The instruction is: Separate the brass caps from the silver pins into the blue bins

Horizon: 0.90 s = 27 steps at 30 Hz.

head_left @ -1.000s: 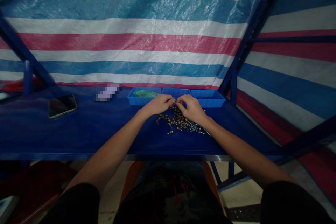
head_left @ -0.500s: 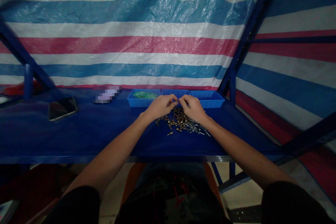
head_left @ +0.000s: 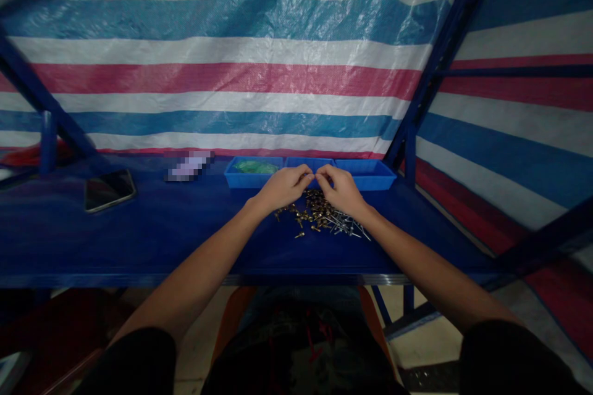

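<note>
My left hand [head_left: 291,185] and my right hand [head_left: 339,185] almost meet above the blue table, fingertips pinched close together. Whatever sits between the fingers is too small to make out. Just below them lies a loose pile of brass-coloured screws [head_left: 316,210], some of it hidden behind my right hand. Silvery pieces with long thin shanks, like rivets [head_left: 348,224], lie at the pile's right side. Right behind my hands stand a middle blue bin [head_left: 309,162] and a right blue bin [head_left: 370,182]. The left blue bin [head_left: 250,181] has green plastic [head_left: 256,166] in it.
On the left of the blue table [head_left: 185,241] lies a phone [head_left: 110,190], with a blurred-out pale item [head_left: 189,165] farther back. A striped tarp [head_left: 222,80] hangs behind the table. A blue metal post [head_left: 410,154] rises at the right rear.
Both hands stay in nearly the same place, fingers pinched. A small gap shows between the fingertips, where a tiny piece was faintly visible before. The pile looks unchanged.
</note>
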Motion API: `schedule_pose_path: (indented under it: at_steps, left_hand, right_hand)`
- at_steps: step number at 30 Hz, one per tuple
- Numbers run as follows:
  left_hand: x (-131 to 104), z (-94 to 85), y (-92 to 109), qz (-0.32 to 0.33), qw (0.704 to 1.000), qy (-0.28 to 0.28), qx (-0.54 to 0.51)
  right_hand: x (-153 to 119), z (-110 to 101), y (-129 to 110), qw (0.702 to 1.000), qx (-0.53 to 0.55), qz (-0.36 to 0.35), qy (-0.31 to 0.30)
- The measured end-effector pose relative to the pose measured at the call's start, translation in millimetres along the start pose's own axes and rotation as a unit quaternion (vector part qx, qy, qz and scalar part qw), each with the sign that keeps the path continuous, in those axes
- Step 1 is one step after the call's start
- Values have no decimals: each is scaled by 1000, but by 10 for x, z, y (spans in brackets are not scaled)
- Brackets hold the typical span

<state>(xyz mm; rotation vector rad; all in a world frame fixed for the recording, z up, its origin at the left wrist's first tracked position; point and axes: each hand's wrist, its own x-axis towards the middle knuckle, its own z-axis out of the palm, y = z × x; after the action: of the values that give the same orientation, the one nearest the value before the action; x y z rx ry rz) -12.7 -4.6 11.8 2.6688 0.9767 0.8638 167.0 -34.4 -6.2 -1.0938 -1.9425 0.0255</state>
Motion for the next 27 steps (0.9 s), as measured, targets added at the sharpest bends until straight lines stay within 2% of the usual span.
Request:
schedule_pose_path:
  at_steps: [7,13,16,20,24,27]
  left_hand:
    - [4,7,1,16,999,30,-4]
    - [10,-14,30,13,1000,12,11]
    - [2,29,-3,14,999,-29,22]
    - [-13,110,-109,17,990,-120,73]
    - [-14,127,-186,48,982,-166,76]
    - [-16,121,-182,58,980,-173,83]
  right_hand:
    - [3,-22,-5,1000,14,6,6]
    - [13,-73,3,1000,9,-24,15]
    - [67,-65,89,999,-14,7,48]
    - [194,-49,346,989,-86,56,108]
    - [209,-80,517,984,-144,56,84]
    - [133,-108,441,988,-130,58,67]
